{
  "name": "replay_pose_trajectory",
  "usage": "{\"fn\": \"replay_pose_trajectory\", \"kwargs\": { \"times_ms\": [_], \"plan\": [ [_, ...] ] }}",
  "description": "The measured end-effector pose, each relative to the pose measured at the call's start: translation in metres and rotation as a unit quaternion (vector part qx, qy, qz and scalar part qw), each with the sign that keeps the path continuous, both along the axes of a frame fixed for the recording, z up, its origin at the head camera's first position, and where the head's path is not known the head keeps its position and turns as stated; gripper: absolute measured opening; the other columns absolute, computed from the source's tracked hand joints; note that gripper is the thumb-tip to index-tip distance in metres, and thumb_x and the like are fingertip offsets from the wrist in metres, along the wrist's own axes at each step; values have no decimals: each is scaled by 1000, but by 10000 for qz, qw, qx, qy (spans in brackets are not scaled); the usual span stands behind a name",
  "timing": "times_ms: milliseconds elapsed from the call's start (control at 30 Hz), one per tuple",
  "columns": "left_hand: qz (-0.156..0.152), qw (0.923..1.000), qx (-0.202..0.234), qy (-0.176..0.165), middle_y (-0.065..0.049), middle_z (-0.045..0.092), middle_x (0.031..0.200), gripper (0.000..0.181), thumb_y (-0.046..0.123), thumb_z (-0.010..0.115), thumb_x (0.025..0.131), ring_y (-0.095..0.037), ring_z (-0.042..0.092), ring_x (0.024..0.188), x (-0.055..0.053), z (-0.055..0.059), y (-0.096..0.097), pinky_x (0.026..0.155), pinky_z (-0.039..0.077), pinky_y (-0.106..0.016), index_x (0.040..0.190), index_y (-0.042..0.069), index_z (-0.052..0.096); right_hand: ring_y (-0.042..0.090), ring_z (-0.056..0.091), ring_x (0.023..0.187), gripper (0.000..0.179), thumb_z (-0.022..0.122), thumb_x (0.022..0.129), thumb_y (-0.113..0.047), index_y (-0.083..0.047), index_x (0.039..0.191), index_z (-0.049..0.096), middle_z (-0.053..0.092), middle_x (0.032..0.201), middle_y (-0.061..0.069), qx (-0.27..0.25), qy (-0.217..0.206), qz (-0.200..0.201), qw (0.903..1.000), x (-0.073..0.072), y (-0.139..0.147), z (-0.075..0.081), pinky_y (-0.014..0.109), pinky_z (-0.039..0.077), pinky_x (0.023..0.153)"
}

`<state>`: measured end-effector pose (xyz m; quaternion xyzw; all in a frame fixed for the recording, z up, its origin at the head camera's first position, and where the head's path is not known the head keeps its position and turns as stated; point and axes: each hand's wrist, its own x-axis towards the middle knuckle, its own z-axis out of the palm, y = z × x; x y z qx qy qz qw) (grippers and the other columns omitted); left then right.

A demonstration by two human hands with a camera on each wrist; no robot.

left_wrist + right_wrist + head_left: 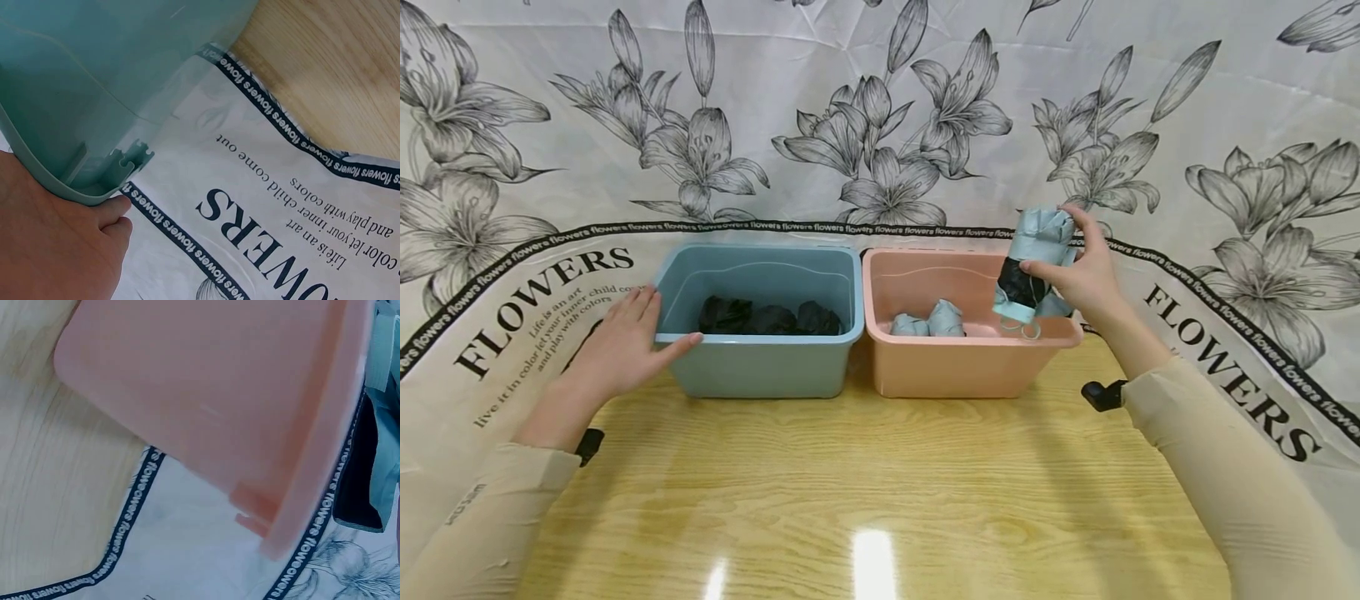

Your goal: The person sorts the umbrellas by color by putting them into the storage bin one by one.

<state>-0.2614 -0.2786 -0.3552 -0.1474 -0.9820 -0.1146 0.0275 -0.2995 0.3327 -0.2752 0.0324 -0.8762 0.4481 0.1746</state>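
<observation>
My right hand (pixel 1086 271) grips a rolled light-blue bundle (pixel 1042 237) with a black patch and a thin loop hanging from its lower end. It holds the bundle above the right end of the pink bin (pixel 951 367). At the right edge of the right wrist view, part of the bundle (pixel 384 450) shows beside the bin's rim. My left hand (pixel 617 346) rests against the near left corner of the blue bin (pixel 756 367), fingers along its side and thumb over the front rim. The left wrist view shows this hand (pixel 56 231) against the rim.
Several black bundles (pixel 772 320) lie in the blue bin, and light-blue bundles (pixel 946 319) lie in the pink bin. Both bins stand side by side on a wooden table (pixel 880 475). A flower-printed cloth (pixel 820 183) hangs behind and spreads along both sides.
</observation>
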Motion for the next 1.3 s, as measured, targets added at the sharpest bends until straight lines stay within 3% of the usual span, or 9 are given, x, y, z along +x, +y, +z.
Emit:
{"fn": "replay_pose_trajectory", "kwargs": {
  "times_ms": [200,333,533,800,1000,1133,1300],
  "plan": [
    [13,10000,-10,17,-40,-1,164,107,67,41,104,-56,-1,153,-1,-2,0,124,3,-66,156,-20,7,43,44,130,97,83,90,-22,-21,166,23,18,168,16,551,-317,420,9971,-30,1,-19,55,46,92],
    [8,10000,-11,45,-40,0,165,106,67,42,104,-56,0,153,-1,-2,0,124,4,-66,157,-20,8,50,32,141,97,84,88,-16,-13,165,24,17,167,23,1060,-536,588,9912,-46,-1,-32,66,38,105],
    [-1,9999,-17,120,-40,3,165,106,66,42,104,-57,2,153,-1,0,1,124,6,-66,156,-21,11,47,39,130,95,86,84,-9,-7,161,32,29,157,28,1469,-793,864,9822,-69,-5,-51,62,39,102],
    [1,9999,-19,108,-40,3,165,106,66,43,104,-56,2,153,-1,-1,0,124,7,-66,156,-21,11,43,51,122,92,90,78,-6,2,156,41,48,145,27,2055,-939,1317,9652,-84,-6,-68,58,44,101],
    [-14,9999,-7,102,-39,3,165,106,66,43,104,-55,3,154,-2,0,3,125,6,-65,156,-20,11,45,48,122,94,87,78,3,10,155,33,41,148,32,1984,-1439,1721,9541,-87,-4,-81,56,44,100],
    [1,9999,-36,105,-39,3,165,106,66,43,104,-56,2,154,-1,1,3,125,6,-64,156,-21,12,47,43,130,94,89,76,1,12,153,35,40,149,34,2313,-1594,1843,9419,-88,-5,-87,57,40,107],
    [24,10000,-26,89,-39,3,165,105,65,44,104,-55,2,154,1,2,2,124,6,-65,156,-21,12,52,44,132,88,92,72,-9,13,144,46,49,142,36,3108,-1395,2040,9178,-87,-9,-89,62,35,113]
  ]
}}
